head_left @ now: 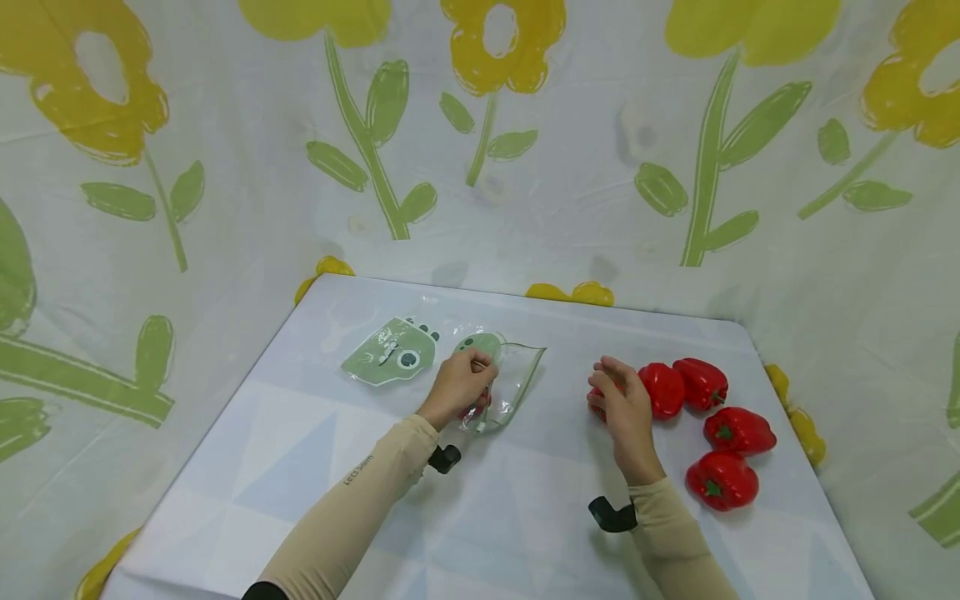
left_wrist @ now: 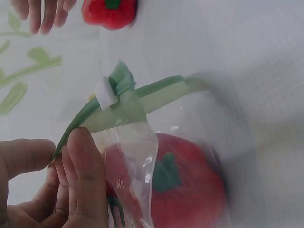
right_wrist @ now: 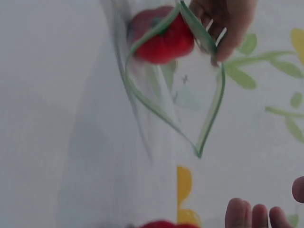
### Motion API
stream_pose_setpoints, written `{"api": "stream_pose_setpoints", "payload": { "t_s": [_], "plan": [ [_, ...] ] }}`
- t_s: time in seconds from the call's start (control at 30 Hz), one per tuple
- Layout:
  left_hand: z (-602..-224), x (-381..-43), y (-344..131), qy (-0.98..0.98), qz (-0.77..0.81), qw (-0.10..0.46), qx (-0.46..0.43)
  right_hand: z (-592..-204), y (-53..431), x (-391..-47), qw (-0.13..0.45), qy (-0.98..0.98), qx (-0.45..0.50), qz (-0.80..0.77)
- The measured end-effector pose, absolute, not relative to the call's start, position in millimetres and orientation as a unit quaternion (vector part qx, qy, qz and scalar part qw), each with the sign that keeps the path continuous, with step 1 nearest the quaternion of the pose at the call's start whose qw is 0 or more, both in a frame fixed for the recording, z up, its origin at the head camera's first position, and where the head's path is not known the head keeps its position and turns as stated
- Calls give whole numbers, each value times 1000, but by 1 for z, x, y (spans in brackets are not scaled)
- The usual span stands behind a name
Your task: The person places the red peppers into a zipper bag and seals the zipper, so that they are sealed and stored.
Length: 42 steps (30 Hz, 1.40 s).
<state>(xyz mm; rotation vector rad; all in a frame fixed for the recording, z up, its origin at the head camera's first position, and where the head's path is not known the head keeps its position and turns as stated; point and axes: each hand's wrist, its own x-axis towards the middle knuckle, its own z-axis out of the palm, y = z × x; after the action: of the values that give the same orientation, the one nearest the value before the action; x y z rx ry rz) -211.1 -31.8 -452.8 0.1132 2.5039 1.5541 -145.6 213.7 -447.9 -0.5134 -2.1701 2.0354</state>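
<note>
My left hand (head_left: 459, 387) pinches the green zip edge of a clear zip bag (head_left: 522, 379) between thumb and fingers. The bag's mouth gapes toward the right, and a white slider (left_wrist: 105, 94) sits on the zip. Inside the bag lies a red bell pepper (left_wrist: 194, 190) with a green stem, mostly hidden by my left hand in the head view. My right hand (head_left: 630, 421) is held with loosely extended fingers beside another red bell pepper (head_left: 596, 403), which it partly covers. In the left wrist view a gap shows between those fingers (left_wrist: 47, 16) and a pepper.
Several more red peppers (head_left: 662, 390) lie to the right of my right hand. A flat clear bag with a green cartoon face (head_left: 397, 350) rests on the table at the back left. Flower-printed curtains (head_left: 562, 167) surround the white and pale-blue table (head_left: 300, 417).
</note>
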Motion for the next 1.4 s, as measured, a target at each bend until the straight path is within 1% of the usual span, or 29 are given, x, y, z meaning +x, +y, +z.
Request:
{"api": "stream_pose_setpoints", "payload": {
  "t_s": [0.23,0.33,0.5,0.7,0.9,1.1,1.4],
  "plan": [
    [-454,-211,-33,842,528,99,39,-446,242,-135,102,-765,-183,609],
    [-454,-212,-33,840,532,99,37,-448,250,-133,109,-796,-185,566],
    [-454,-212,-34,839,534,103,32,-452,258,-135,98,-848,-181,489],
    [-453,-212,-34,840,531,108,33,-456,261,-141,70,-886,-183,420],
    [-452,-211,-33,839,531,113,33,-461,264,-146,51,-898,-173,402],
    [-453,-212,-33,842,527,112,32,-465,263,-156,43,-911,-153,380],
    [-454,-212,-33,841,529,107,36,-471,252,-172,26,-924,-162,347]
  ]
}}
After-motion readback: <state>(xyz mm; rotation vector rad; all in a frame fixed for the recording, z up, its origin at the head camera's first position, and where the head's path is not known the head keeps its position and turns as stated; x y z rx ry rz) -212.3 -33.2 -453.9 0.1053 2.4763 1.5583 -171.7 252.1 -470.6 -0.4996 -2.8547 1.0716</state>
